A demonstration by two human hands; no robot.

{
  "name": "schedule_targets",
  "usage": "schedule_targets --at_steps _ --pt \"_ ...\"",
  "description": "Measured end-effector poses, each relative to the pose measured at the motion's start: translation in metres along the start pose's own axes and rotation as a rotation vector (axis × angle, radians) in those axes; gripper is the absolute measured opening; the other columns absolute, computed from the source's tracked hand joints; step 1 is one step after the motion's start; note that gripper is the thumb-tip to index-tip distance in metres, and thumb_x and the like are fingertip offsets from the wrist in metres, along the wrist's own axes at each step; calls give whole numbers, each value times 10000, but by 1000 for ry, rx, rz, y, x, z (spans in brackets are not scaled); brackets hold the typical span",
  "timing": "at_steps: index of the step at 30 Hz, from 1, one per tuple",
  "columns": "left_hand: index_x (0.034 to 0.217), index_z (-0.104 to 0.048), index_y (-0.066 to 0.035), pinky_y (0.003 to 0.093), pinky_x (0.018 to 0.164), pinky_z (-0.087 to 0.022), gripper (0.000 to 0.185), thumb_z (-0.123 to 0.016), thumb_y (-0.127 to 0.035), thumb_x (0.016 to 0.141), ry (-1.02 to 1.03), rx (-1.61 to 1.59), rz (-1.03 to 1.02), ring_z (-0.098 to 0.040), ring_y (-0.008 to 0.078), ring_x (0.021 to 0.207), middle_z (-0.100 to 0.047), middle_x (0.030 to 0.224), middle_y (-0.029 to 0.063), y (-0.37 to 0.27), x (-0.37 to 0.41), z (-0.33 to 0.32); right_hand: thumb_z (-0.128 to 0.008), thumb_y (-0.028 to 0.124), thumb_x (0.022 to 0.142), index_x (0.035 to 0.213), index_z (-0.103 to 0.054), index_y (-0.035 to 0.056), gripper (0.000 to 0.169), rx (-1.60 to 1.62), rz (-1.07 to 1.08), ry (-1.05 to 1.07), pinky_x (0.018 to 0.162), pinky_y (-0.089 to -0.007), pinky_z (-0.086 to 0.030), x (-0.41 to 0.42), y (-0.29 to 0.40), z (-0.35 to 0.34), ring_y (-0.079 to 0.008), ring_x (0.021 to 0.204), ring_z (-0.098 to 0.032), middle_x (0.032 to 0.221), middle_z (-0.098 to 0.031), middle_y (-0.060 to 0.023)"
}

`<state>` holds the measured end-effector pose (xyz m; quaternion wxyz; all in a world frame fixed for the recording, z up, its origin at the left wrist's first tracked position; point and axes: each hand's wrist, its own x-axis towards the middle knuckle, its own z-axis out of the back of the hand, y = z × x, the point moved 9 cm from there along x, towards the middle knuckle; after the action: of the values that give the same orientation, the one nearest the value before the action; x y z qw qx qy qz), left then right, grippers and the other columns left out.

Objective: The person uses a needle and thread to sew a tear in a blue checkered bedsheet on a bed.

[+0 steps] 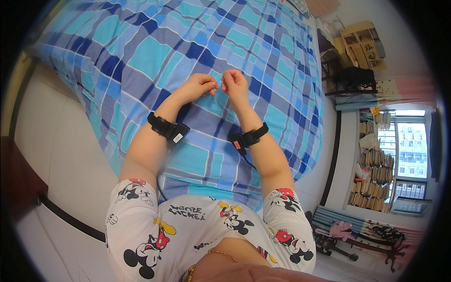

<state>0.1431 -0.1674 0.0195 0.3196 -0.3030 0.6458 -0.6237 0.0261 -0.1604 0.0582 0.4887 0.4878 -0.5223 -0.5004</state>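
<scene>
My left hand [198, 86] and my right hand [235, 86] meet above the bed, fingertips pinched and almost touching. Between them runs a thin light thread [219, 80], with a faint length seeming to hang below the fingers. Whether a needle is among the fingertips is too small to tell. Under both hands spreads a blue and turquoise plaid bedcover [148, 67], wrinkled in places. Each wrist carries a black strapped device, the left one [169, 130] with a white label and the right one [245, 138] with a red label.
Black cables trail from both wrist devices. On the right stand a dark chair [352, 79], a wooden shelf unit [363, 46] and a windowsill stacked with books [373, 179]. A guitar [333, 245] and a coat stand [391, 248] are at lower right. Dark wooden furniture [23, 179] stands left.
</scene>
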Motion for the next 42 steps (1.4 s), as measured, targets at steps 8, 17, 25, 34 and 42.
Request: schedule_targets --at_steps 8,17,25,34,42 --pt "932 -646 -57 219 650 -425 172 -560 -206 933 13 -44 -104 -562 61 747 -649 814 -1 -11 0 -9 -558 153 943 906 -552 51 109 97 -7 83 530 -211 -420 -11 -5 3 -112 641 -569 814 -602 -44" --pt "1060 -635 -61 280 722 -501 325 -530 -346 944 494 67 171 -621 133 909 -678 959 54 2 -28 -50 -475 77 952 828 -454 42 130 580 359 -467 767 -359 -533 -11 58 203 -312 859 -643 767 -560 -93" --pt "1242 -584 -75 298 763 -533 402 -552 -338 940 791 21 246 -616 169 1044 -638 1159 87 -9 -56 -77 -429 72 960 893 -416 6 95 290 506 -838 724 -326 -517 -57 99 267 -292 820 -651 726 -546 -97" --pt "1354 -407 20 383 1069 -350 580 -540 -3 790 -66 734 -36 -414 350 1293 -435 1388 221 7 -7 10 -543 153 951 989 -529 70 93 35 94 -100 744 -295 -508 -30 29 82 -168 857 -639 850 -613 -43" --pt "1390 -325 58 359 1133 -262 781 -676 -56 702 -84 902 25 -255 332 1390 -243 1491 250 23 -10 24 -617 84 837 868 -619 30 62 -579 248 131 672 -300 -453 -26 -41 10 -178 771 -576 856 -589 -71"
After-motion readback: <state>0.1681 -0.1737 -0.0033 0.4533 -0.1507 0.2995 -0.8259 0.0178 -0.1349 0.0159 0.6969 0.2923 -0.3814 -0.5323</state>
